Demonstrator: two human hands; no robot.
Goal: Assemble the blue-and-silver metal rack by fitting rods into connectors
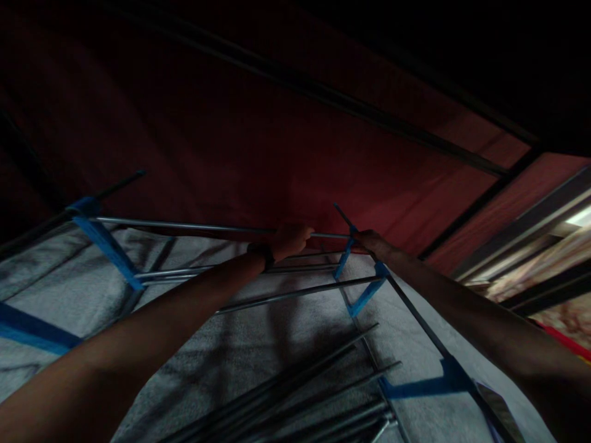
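Note:
My left hand (292,239), with a dark band at the wrist, is closed around a thin metal rod (198,226). This rod runs across the back of a frame of metal rods and blue plastic connectors. My right hand (373,242) is closed at the rod's right end, on a blue connector (345,255); its fingertips are partly hidden in the dim light. Another blue connector (108,246) carries the rod's left end. Nearer to me, a second long rod (300,290) meets a blue connector (369,292) just below my right hand.
Several loose metal rods (286,384) lie in front on a grey fabric surface (249,335). More blue connectors stand at the left (37,329) and lower right (429,387). A dark red fabric wall (221,141) with dark bars rises close behind the frame.

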